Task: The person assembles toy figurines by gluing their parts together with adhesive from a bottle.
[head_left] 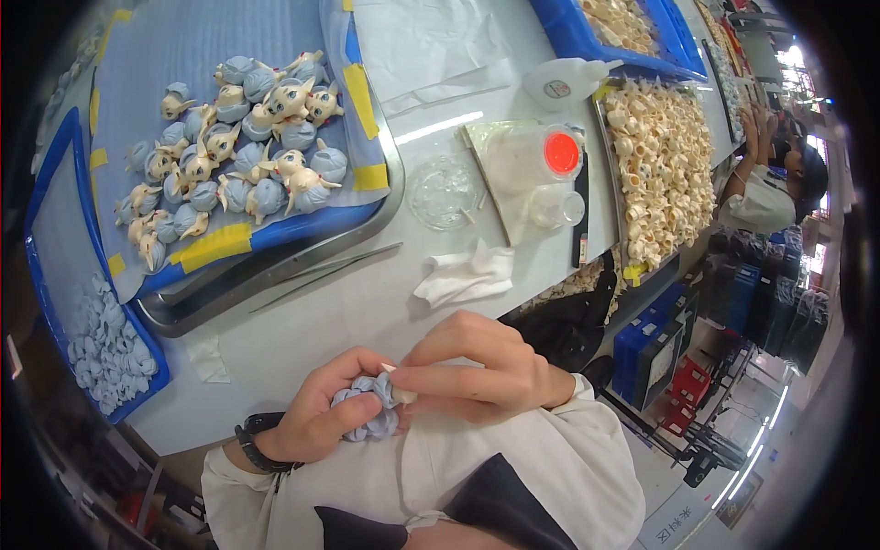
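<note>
Close to my body, my left hand point(321, 408) is closed around curly blue-grey moulded hair pieces point(371, 420); how many lie in the palm I cannot tell. My right hand point(481, 367) pinches a small cream doll-head part point(401, 395) against the hair, and its fingers cover most of that part. Ahead on the left, a lined blue tray point(211, 243) holds several painted doll heads point(289, 101) with blue-grey hair. A smaller blue bin point(41, 266) at far left contains loose hair pieces point(110, 348).
Tweezers point(325, 275) and a crumpled white cloth point(467, 275) lie on the table. Beyond stand a clear dish point(445, 191), a red-capped jar point(522, 158), a small glass jar point(557, 208) and a white squeeze bottle point(564, 82). A tray of cream parts point(660, 165) is at right; a co-worker point(765, 188) sits beyond.
</note>
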{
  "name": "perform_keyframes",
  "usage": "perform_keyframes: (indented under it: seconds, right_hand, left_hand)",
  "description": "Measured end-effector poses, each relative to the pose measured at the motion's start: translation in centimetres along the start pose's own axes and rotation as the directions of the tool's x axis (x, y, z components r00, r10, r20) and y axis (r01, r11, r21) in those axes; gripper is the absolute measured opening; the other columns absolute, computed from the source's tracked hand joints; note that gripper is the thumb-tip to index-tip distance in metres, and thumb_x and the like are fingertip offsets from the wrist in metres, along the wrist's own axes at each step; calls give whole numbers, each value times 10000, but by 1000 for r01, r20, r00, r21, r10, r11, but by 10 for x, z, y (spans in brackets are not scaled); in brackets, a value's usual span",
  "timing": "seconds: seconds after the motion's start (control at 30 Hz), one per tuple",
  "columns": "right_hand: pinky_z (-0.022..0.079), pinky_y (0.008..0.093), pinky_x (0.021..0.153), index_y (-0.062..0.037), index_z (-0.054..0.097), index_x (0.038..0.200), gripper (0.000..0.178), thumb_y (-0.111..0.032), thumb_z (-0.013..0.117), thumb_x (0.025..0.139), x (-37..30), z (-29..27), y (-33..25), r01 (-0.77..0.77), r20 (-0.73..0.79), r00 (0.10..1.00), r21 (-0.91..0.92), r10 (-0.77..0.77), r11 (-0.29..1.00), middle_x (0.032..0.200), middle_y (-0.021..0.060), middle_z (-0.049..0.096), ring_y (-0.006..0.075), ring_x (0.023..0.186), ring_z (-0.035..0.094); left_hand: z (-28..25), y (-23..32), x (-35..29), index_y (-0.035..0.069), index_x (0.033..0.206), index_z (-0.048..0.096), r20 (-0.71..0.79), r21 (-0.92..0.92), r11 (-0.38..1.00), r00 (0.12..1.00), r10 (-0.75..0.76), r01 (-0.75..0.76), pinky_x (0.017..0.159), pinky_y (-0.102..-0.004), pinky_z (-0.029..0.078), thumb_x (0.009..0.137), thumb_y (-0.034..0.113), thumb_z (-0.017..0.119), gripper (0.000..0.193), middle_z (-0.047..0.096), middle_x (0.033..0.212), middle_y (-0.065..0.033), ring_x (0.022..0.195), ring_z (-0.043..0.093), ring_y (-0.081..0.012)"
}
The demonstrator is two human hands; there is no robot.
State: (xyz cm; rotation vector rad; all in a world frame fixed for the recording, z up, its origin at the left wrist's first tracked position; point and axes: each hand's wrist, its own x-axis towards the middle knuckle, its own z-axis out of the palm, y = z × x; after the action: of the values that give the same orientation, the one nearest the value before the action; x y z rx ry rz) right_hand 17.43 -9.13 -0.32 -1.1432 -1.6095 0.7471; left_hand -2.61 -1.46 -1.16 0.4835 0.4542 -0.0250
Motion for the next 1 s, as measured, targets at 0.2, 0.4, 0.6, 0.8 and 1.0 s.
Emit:
perform_keyframes:
  seconds: [0.2,0.4,0.6,0.8,1.0]
  right_hand:
    - [445,288,672,27,603,873,212,-17,632,668,-19,-64,-12,-346,-787,616,-300,-26,889,907,150,567,229,781,553]
    - [423,268,707,10,618,913,252,4,668,666,-18,-99,6,-419,-523,851,-615,53,668,868,109,581,196,785,549]
    - [409,288,646,-15,633,902,276,-15,689,632,-9,-96,11,-352,-397,916,-720,61,598,818,91,572,213,731,523]
    - [394,317,643,-24,621,898,275,-16,679,630,0,-98,9,-300,-310,948,-807,68,508,796,83,556,235,734,494]
    - [393,315,642,-20,619,889,263,-5,669,631,2,-98,8,-312,-306,947,-806,97,503,791,85,553,237,732,490]
  left_hand:
    - [4,3,1,1,1059,417,119,-28,996,989,82,-80,821,-322,420,864,261,497,335,568,951,-131,901,549,-187]
    - [-5,-3,-2,4,1050,418,200,-181,975,966,165,-130,772,-293,415,860,246,484,315,576,906,-124,855,543,-169]
    - [-7,-2,-3,3,1053,423,142,-117,990,986,92,-75,728,-270,407,850,214,479,298,564,852,-96,800,527,-139]
    - [0,4,-2,-6,1061,422,124,-103,994,991,45,-32,748,-283,427,845,163,475,279,558,874,-98,828,555,-155]
    - [1,5,-1,-4,1064,435,120,-56,997,991,53,-46,752,-290,446,842,137,492,270,538,924,-90,819,570,-158]
